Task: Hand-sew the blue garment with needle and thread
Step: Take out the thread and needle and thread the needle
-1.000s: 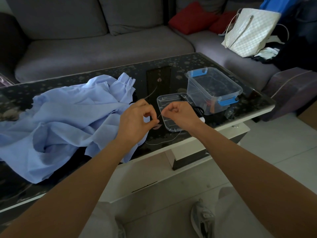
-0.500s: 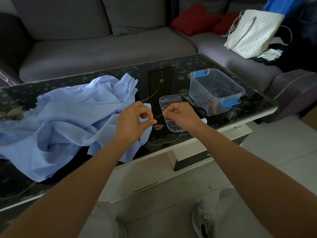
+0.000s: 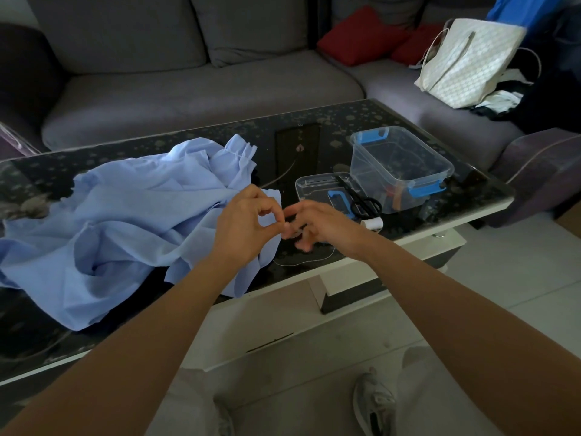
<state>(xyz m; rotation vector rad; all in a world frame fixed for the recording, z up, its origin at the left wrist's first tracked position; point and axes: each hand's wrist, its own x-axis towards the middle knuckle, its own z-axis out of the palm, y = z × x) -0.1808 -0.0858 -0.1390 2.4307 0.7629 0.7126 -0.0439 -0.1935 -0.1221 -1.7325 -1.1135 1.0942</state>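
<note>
The left hand [image 3: 248,228] hovers over the near edge of the black speckled glass coffee table [image 3: 314,136], thumb and forefinger closed tip to tip in a ring, pinching the thin pale thread [image 3: 301,263]. The thread's slack lies in a loop on the glass at six o'clock from the fingertips. The right hand [image 3: 327,225] sits just beside it at three o'clock, its fingers blurred and half curled toward the pinch. Whether they grip anything I cannot tell, and the needle is too fine to make out. The crumpled light blue cloth garment [image 3: 110,221] is heaped on the table at nine o'clock, one flap under the left hand. At two o'clock stand a clear plastic box with blue clips [image 3: 402,171], its flat clear lid [image 3: 314,188], black scissors [image 3: 361,201] and a white thread spool [image 3: 373,222].
</note>
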